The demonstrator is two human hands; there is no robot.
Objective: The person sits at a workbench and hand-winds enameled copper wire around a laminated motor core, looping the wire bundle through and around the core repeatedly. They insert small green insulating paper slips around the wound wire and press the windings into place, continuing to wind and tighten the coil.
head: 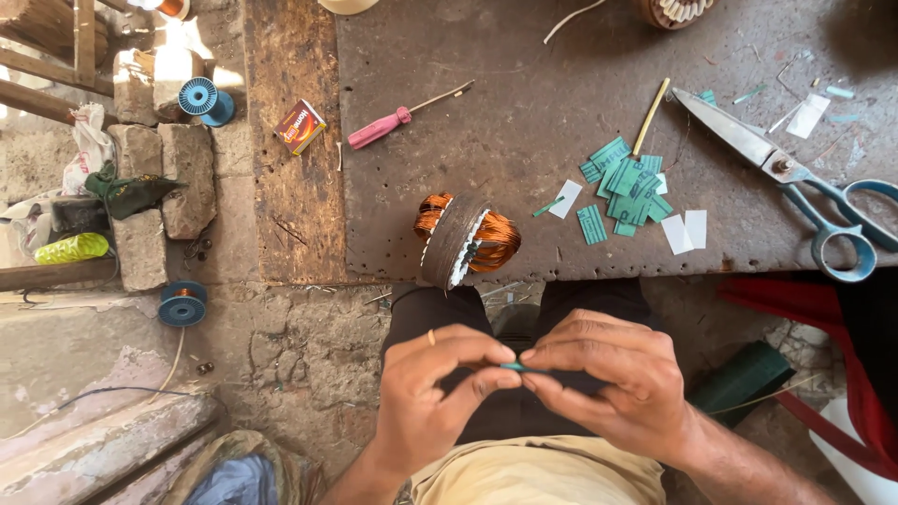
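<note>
My left hand (432, 388) and my right hand (608, 374) meet over my lap and pinch a small teal paper strip (513, 367) between their fingertips. A ring is on my left hand. Just beyond them, at the near edge of the dark workboard (524, 103), stands a motor stator (465, 240) with copper windings. A heap of teal paper strips (625, 187) and a few white slips (683, 231) lie to its right.
Large scissors (795, 178) with blue handles lie at the right. A pink-handled screwdriver (393, 120), a thin yellow stick (651, 116) and a small orange box (300, 126) rest farther back. Blue wire spools (205, 99) (181, 303) sit among bricks on the left.
</note>
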